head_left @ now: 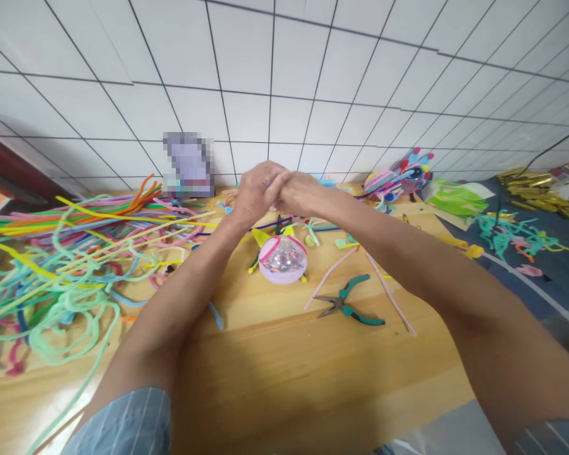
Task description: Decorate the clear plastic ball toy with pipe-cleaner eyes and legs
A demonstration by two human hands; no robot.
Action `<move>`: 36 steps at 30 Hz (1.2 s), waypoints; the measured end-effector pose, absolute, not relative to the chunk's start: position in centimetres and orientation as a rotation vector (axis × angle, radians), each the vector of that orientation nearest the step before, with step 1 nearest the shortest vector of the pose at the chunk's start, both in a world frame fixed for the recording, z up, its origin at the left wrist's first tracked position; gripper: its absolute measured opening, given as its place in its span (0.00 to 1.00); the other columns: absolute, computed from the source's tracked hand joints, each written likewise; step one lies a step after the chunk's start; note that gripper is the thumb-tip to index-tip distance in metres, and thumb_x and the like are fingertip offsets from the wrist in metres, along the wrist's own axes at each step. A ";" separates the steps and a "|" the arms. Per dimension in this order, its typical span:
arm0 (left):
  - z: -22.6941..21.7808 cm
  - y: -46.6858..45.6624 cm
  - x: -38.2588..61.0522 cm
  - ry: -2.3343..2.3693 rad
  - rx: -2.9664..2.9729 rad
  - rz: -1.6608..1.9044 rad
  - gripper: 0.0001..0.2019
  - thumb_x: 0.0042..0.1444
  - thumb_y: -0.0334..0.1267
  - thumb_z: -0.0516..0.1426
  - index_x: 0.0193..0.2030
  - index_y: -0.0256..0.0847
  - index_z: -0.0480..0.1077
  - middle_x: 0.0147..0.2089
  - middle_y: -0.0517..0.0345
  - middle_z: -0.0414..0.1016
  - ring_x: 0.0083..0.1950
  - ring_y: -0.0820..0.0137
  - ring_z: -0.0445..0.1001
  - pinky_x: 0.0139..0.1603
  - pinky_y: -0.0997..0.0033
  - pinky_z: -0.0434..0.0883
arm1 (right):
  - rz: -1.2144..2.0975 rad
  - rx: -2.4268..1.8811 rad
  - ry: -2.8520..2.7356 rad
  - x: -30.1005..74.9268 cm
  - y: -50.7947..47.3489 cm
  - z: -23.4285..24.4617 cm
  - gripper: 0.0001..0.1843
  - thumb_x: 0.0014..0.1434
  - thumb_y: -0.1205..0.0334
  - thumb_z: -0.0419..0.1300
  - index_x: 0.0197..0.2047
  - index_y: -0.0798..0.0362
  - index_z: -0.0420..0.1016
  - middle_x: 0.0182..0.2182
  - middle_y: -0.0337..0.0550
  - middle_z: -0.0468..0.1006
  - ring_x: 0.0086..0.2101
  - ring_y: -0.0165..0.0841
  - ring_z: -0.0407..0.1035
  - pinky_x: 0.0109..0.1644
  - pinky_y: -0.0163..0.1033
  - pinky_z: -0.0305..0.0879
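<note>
Out in front of me, my left hand (260, 193) and my right hand (299, 192) meet above the far part of the table, fingers closed and pressed together. Whatever lies between them, if anything, is hidden. Just below them on the wood sits a clear dome with colourful bits inside (284, 258), edged in pink on a pale lilac base, with yellow pointed pieces at its back. Pliers (344, 303) with teal handles lie with jaws apart to its right. Around them lies a bent pale pink pipe cleaner (387, 292), one leg on each side.
Tangled pipe cleaners (71, 303) of many colours cover the left side. At the back right stands a striped pipe-cleaner figure (393, 180) beside a green packet (456, 199). Teal curly pieces (505, 234) and gold strips (533, 196) lie farther right. A white tiled wall (294, 76) rises behind the table.
</note>
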State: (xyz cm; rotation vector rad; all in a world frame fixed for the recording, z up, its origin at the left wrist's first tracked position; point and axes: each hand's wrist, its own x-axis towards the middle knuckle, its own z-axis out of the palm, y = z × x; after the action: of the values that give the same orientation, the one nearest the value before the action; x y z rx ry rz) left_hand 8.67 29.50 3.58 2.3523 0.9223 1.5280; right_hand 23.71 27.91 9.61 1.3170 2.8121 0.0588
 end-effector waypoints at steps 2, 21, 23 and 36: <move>2.5 30.9 7.5 1.248 2.269 1.528 0.20 0.76 0.48 0.53 0.41 0.41 0.81 0.40 0.51 0.85 0.43 0.62 0.82 0.53 0.60 0.77 | 0.111 1.358 2.775 24.5 27.6 10.7 0.17 0.71 0.58 0.60 0.58 0.53 0.83 0.54 0.54 0.86 0.52 0.47 0.78 0.52 0.46 0.68; -4.7 34.9 6.7 1.075 2.535 1.025 0.13 0.67 0.33 0.53 0.47 0.44 0.81 0.55 0.48 0.85 0.61 0.55 0.79 0.67 0.49 0.70 | -0.217 1.752 2.655 27.2 27.9 3.7 0.14 0.68 0.54 0.64 0.50 0.50 0.88 0.45 0.48 0.90 0.45 0.41 0.81 0.46 0.39 0.64; -4.8 35.0 6.6 1.063 2.531 1.009 0.15 0.67 0.33 0.52 0.46 0.44 0.81 0.55 0.48 0.85 0.60 0.56 0.79 0.68 0.51 0.70 | -0.204 1.783 2.602 26.8 27.8 3.4 0.13 0.68 0.57 0.63 0.49 0.51 0.88 0.44 0.49 0.90 0.45 0.42 0.81 0.45 0.40 0.64; -5.8 35.4 6.3 1.143 2.491 0.941 0.18 0.69 0.38 0.50 0.50 0.42 0.81 0.57 0.47 0.86 0.61 0.56 0.81 0.70 0.51 0.70 | -0.604 2.117 2.683 32.6 25.0 9.6 0.12 0.62 0.60 0.61 0.43 0.54 0.84 0.33 0.42 0.87 0.33 0.35 0.75 0.41 0.39 0.66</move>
State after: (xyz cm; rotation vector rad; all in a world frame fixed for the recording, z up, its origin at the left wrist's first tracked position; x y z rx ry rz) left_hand 6.27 35.40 -5.78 2.4910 1.1432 0.9408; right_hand 32.62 25.04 9.63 2.1174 2.6834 -0.6036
